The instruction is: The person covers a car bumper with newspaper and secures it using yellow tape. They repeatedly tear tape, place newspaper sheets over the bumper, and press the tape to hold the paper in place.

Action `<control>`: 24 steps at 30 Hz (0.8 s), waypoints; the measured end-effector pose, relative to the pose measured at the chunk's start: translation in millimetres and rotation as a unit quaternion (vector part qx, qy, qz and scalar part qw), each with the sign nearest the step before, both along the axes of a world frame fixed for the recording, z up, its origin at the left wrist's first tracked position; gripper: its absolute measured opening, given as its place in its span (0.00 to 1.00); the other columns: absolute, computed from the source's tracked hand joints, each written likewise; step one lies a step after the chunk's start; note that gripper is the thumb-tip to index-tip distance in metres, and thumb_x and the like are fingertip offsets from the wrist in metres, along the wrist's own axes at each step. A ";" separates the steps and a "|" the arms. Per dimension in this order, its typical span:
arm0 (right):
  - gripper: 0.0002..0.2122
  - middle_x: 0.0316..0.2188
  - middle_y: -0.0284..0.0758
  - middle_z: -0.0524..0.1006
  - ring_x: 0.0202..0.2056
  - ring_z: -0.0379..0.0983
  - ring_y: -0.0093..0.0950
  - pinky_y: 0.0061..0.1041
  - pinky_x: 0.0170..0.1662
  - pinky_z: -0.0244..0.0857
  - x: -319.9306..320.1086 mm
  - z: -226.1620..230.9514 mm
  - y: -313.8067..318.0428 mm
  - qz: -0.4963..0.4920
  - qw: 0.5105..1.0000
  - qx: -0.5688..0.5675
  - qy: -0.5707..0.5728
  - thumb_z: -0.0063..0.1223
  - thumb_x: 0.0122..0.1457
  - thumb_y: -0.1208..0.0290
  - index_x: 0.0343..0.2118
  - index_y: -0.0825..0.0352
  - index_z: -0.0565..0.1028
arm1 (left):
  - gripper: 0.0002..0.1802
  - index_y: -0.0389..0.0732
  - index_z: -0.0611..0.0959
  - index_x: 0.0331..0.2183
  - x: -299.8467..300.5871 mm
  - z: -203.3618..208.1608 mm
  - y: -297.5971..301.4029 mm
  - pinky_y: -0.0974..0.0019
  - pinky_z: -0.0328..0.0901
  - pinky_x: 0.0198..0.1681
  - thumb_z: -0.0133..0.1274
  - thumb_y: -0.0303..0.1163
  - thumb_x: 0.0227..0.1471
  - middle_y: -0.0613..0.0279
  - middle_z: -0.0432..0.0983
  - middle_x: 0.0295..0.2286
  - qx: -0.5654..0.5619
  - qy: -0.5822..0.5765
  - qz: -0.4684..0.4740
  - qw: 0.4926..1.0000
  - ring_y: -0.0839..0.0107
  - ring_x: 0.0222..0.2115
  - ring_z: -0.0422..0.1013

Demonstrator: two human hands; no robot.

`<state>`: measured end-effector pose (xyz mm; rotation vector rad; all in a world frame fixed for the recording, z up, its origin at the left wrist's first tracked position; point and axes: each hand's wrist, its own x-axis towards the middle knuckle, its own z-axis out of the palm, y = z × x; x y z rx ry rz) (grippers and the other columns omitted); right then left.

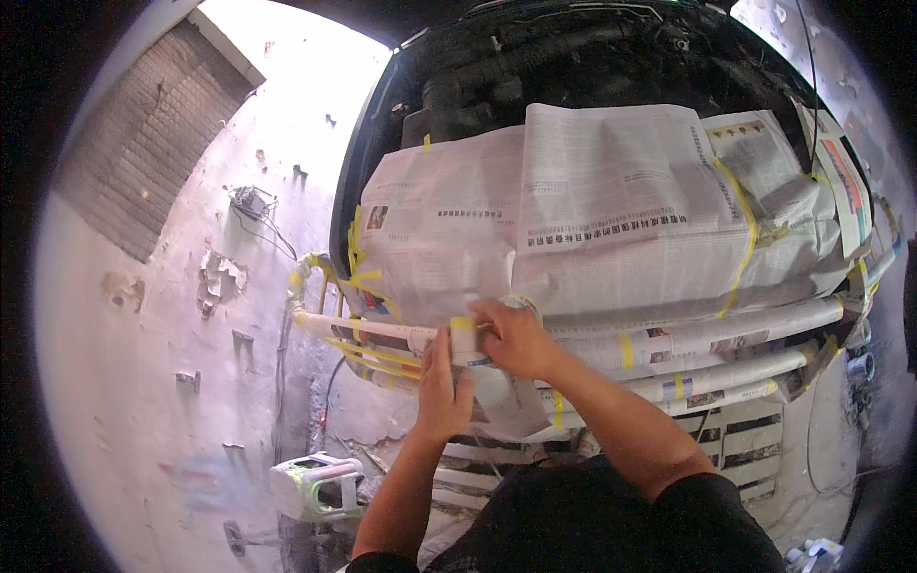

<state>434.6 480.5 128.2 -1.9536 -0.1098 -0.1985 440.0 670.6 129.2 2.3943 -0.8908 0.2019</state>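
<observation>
My left hand lies against a newspaper-wrapped upright piece at the middle of the bar guard, its fingers stretched along the paper's left side. A short strip of yellow masking tape crosses the top of that piece. From the right, my right hand reaches over with bent fingers at the strip's right edge. Beyond its knuckles shows a curved white and yellow rim, which looks like a roll of masking tape, mostly hidden by the hand. Loose newspaper hangs below both hands.
Newspaper sheets with yellow tape cover the vehicle's front below the dark engine bay. Paper-wrapped bars run across in front. A white and green stool stands lower left; slatted boards lie below. A stained wall rises left.
</observation>
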 end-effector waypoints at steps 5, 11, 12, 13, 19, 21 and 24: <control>0.20 0.38 0.45 0.77 0.41 0.76 0.40 0.33 0.46 0.68 -1.3 1.7 -0.1 -0.011 0.999 -0.006 -0.036 0.47 0.52 0.77 0.50 0.69 0.69 | 0.38 0.24 0.54 0.58 3.1 8.1 2.1 0.49 0.42 0.63 0.47 0.30 0.51 0.32 0.55 0.56 -0.024 -0.002 -0.054 0.998 0.40 0.59 0.51; 0.17 0.38 0.43 0.78 0.38 0.78 0.31 0.27 0.40 0.70 -36.9 28.0 -2.4 -0.099 0.990 0.041 -0.090 0.41 0.57 0.82 0.51 0.70 0.68 | 0.38 0.28 0.56 0.58 -25.9 -25.9 22.9 0.52 0.48 0.60 0.51 0.28 0.49 0.37 0.57 0.53 -0.105 -0.118 0.013 0.987 0.46 0.55 0.55; 0.17 0.38 0.42 0.78 0.37 0.78 0.30 0.26 0.39 0.71 -49.3 31.8 -3.3 -0.107 0.988 0.026 -0.111 0.41 0.58 0.82 0.51 0.70 0.68 | 0.39 0.28 0.56 0.58 -31.7 -39.9 28.8 0.51 0.49 0.59 0.54 0.28 0.47 0.38 0.58 0.53 -0.149 -0.076 0.026 0.986 0.46 0.54 0.55; 0.17 0.38 0.42 0.77 0.36 0.77 0.29 0.25 0.39 0.71 -64.7 37.4 -0.7 -0.087 0.992 0.016 -0.087 0.41 0.58 0.82 0.51 0.70 0.68 | 0.40 0.28 0.56 0.57 -35.5 -58.6 36.6 0.51 0.50 0.59 0.56 0.28 0.46 0.38 0.59 0.52 -0.190 -0.031 0.041 0.980 0.46 0.54 0.56; 0.20 0.41 0.43 0.76 0.34 0.75 0.30 0.27 0.39 0.69 -144.5 20.4 27.6 -0.139 0.988 -0.061 0.042 0.49 0.55 0.78 0.53 0.70 0.66 | 0.37 0.31 0.58 0.57 -37.1 -72.2 51.6 0.64 0.62 0.49 0.56 0.23 0.49 0.52 0.68 0.45 -0.292 0.315 -0.023 0.903 0.66 0.43 0.67; 0.25 0.41 0.44 0.75 0.38 0.75 0.35 0.33 0.42 0.69 -156.2 1.7 42.0 -0.218 0.967 -0.084 0.102 0.55 0.52 0.74 0.54 0.68 0.65 | 0.35 0.31 0.59 0.57 -20.7 -95.5 62.2 0.66 0.62 0.49 0.55 0.23 0.50 0.53 0.69 0.44 -0.319 0.364 -0.056 0.873 0.68 0.42 0.67; 0.23 0.41 0.41 0.75 0.32 0.72 0.29 0.28 0.38 0.67 -160.9 -31.8 61.1 -0.256 0.959 -0.035 0.115 0.57 0.53 0.72 0.51 0.73 0.66 | 0.30 0.33 0.62 0.55 -10.4 -106.1 67.0 0.67 0.63 0.47 0.53 0.24 0.52 0.54 0.70 0.42 -0.317 0.400 -0.073 0.857 0.70 0.42 0.68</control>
